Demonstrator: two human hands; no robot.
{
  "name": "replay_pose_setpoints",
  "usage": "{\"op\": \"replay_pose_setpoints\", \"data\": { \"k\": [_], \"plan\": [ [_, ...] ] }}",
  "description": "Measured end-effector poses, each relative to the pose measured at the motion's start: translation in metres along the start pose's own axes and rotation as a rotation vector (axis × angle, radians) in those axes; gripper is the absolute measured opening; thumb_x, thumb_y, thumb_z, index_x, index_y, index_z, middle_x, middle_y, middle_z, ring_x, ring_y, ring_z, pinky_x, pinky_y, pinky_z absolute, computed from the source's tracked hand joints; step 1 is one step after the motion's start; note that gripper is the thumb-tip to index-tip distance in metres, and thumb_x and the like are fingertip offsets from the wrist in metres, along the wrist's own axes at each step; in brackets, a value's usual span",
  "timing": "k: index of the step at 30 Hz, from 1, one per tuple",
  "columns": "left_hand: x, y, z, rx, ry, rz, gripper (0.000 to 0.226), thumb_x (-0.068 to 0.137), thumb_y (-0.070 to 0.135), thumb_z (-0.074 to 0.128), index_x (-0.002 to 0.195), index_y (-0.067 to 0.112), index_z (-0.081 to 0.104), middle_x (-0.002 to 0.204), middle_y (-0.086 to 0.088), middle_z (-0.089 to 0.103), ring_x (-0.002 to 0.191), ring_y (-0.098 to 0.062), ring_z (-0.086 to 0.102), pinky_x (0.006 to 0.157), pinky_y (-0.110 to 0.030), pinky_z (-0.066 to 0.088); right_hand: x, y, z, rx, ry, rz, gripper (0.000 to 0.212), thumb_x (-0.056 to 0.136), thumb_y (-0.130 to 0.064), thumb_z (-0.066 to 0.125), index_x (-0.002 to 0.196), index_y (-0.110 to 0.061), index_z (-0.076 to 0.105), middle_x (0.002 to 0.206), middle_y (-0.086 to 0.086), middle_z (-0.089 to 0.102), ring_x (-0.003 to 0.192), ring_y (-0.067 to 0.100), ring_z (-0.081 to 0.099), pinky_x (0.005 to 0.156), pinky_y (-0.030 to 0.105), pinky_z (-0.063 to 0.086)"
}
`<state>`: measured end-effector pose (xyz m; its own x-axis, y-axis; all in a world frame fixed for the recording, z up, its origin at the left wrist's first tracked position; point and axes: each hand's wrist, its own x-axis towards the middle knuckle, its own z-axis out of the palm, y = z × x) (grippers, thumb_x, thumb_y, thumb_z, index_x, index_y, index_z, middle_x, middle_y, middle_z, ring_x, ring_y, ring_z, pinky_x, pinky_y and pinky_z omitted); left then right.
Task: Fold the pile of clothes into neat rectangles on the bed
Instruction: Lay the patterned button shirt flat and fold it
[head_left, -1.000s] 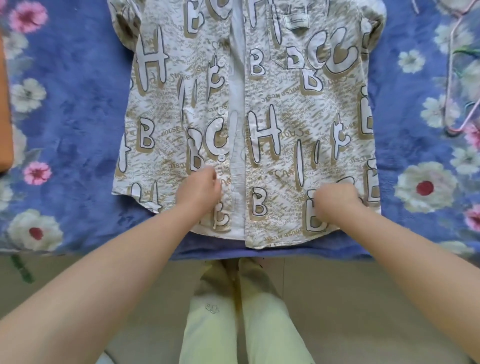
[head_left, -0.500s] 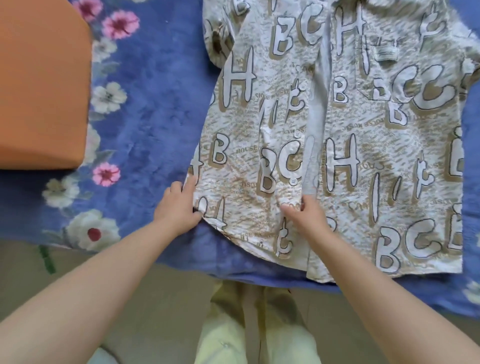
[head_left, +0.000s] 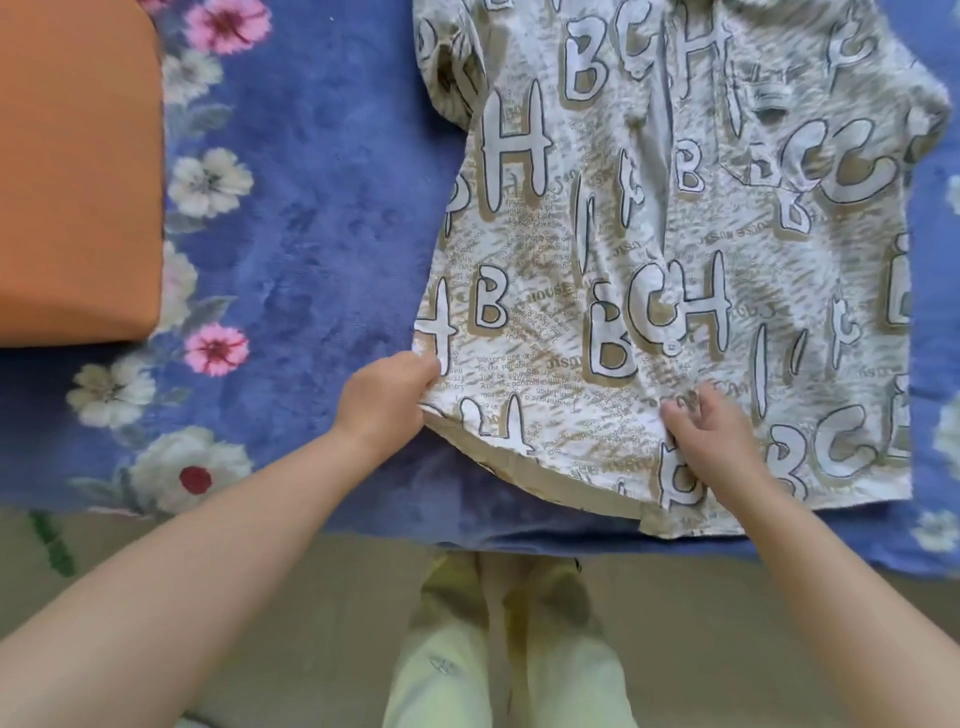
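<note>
Lying front-up on the blue flowered blanket (head_left: 322, 197) that covers the bed, the printed shirt (head_left: 675, 249) spreads across the upper right of the head view, its cream cloth covered in large white letters with tan shadows and its button placket running down the middle. The left hand (head_left: 382, 400) is at the shirt's lower left corner, its grip pinching the side hem between thumb and curled fingers, and that corner is raised a little off the blanket so that the plain inner side of the cloth shows along the curved bottom edge. The right hand (head_left: 714, 439) rests on the cloth near the bottom of the placket, fingers bent and partly spread; whether its grip pinches the fabric or only presses on it cannot be told. The shirt's right half lies flat, its hem close to the near edge of the bed. An orange cushion (head_left: 72, 171) sits on the blanket at the far left, well apart from the shirt. Below the bed edge, pale yellow trouser legs (head_left: 498, 649) stand on a beige floor (head_left: 727, 623).
</note>
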<state>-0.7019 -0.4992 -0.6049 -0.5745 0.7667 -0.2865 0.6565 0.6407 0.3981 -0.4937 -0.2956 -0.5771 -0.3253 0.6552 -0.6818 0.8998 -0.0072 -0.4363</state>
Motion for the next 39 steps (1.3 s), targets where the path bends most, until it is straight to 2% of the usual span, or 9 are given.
{"op": "replay_pose_setpoints", "data": {
  "k": [2, 4, 7, 9, 11, 14, 22, 29, 39],
  "plan": [
    [-0.013, -0.011, -0.003, 0.037, 0.034, 0.206, 0.020, 0.063, 0.007, 0.032, 0.076, 0.019, 0.043, 0.059, -0.004, 0.054, 0.048, -0.025, 0.053, 0.035, -0.025, 0.030, -0.011, 0.004, 0.003, -0.071, 0.005, -0.059, 0.034, 0.097, -0.020, 0.045, 0.123, 0.002, 0.044, 0.111, 0.023, 0.058, 0.106, 0.037, 0.056, 0.075, 0.037, 0.046],
    [-0.029, -0.022, -0.003, 0.097, 0.020, 0.313, 0.024, 0.059, 0.013, 0.026, 0.078, 0.020, 0.038, 0.054, -0.002, 0.049, 0.041, -0.021, 0.049, 0.034, -0.016, 0.018, -0.021, 0.010, 0.008, -0.125, 0.008, -0.101, 0.016, 0.097, -0.019, 0.045, 0.091, -0.004, 0.049, 0.083, 0.020, 0.057, 0.083, 0.035, 0.057, 0.062, 0.037, 0.038],
    [-0.048, -0.032, -0.003, 0.192, -0.097, 0.330, 0.035, 0.053, 0.002, 0.043, 0.082, 0.022, 0.045, 0.057, -0.002, 0.046, 0.040, -0.023, 0.047, 0.039, -0.013, 0.005, -0.031, 0.023, 0.025, -0.182, 0.069, -0.148, 0.035, 0.096, -0.014, 0.046, 0.065, -0.016, 0.029, 0.057, 0.005, 0.036, 0.052, 0.019, 0.033, 0.049, 0.031, 0.023],
    [-0.048, -0.032, -0.002, 0.303, -0.124, 0.280, 0.040, 0.046, -0.001, 0.061, 0.080, 0.020, 0.058, 0.061, -0.004, 0.044, 0.042, -0.024, 0.045, 0.045, -0.014, -0.001, -0.033, 0.030, 0.036, -0.174, 0.110, -0.136, 0.036, 0.096, -0.014, 0.045, 0.064, -0.017, 0.027, 0.056, 0.003, 0.034, 0.051, 0.016, 0.030, 0.048, 0.030, 0.021],
    [-0.043, -0.025, -0.002, 0.395, -0.231, 0.228, 0.039, 0.057, -0.002, 0.071, 0.092, 0.014, 0.065, 0.075, -0.009, 0.050, 0.059, -0.027, 0.052, 0.044, -0.022, 0.017, -0.028, 0.038, 0.043, -0.172, 0.136, -0.102, 0.029, 0.096, -0.012, 0.043, 0.069, -0.014, 0.033, 0.057, 0.002, 0.036, 0.052, 0.017, 0.034, 0.049, 0.028, 0.022],
    [-0.034, -0.018, 0.002, 0.535, -0.445, 0.122, 0.035, 0.089, 0.006, 0.044, 0.122, 0.017, 0.044, 0.109, -0.008, 0.046, 0.097, -0.029, 0.050, 0.064, -0.034, 0.029, -0.019, 0.045, 0.048, -0.238, 0.140, -0.046, 0.010, 0.097, -0.013, 0.041, 0.088, -0.009, 0.041, 0.061, 0.003, 0.043, 0.063, 0.027, 0.045, 0.050, 0.031, 0.028],
    [-0.006, 0.003, -0.017, 0.592, -0.718, 0.206, 0.023, 0.090, 0.018, 0.044, 0.112, 0.013, 0.047, 0.113, -0.005, 0.054, 0.103, -0.025, 0.055, 0.069, -0.031, 0.036, 0.006, 0.007, 0.022, -0.824, -0.184, 0.173, 0.009, 0.093, -0.016, 0.041, 0.085, -0.011, 0.043, 0.071, 0.001, 0.043, 0.069, 0.020, 0.048, 0.057, 0.027, 0.037],
    [0.079, 0.056, -0.059, 0.406, -0.568, 0.133, 0.021, 0.093, 0.016, 0.037, 0.108, 0.010, 0.050, 0.099, -0.005, 0.053, 0.083, -0.024, 0.049, 0.057, -0.029, 0.033, 0.062, -0.058, -0.036, -0.651, -0.059, -0.090, 0.019, 0.093, -0.012, 0.039, 0.094, -0.004, 0.056, 0.077, 0.008, 0.056, 0.066, 0.023, 0.050, 0.054, 0.028, 0.038],
    [0.243, 0.129, -0.075, 0.126, -0.182, -0.161, 0.032, 0.093, 0.015, 0.038, 0.123, 0.009, 0.048, 0.113, -0.010, 0.055, 0.089, -0.027, 0.053, 0.065, -0.032, 0.042, 0.189, -0.125, -0.149, -0.581, 0.122, -0.380, 0.024, 0.094, -0.008, 0.036, 0.097, -0.002, 0.059, 0.096, 0.019, 0.062, 0.077, 0.029, 0.050, 0.061, 0.031, 0.037]
  ]
}}
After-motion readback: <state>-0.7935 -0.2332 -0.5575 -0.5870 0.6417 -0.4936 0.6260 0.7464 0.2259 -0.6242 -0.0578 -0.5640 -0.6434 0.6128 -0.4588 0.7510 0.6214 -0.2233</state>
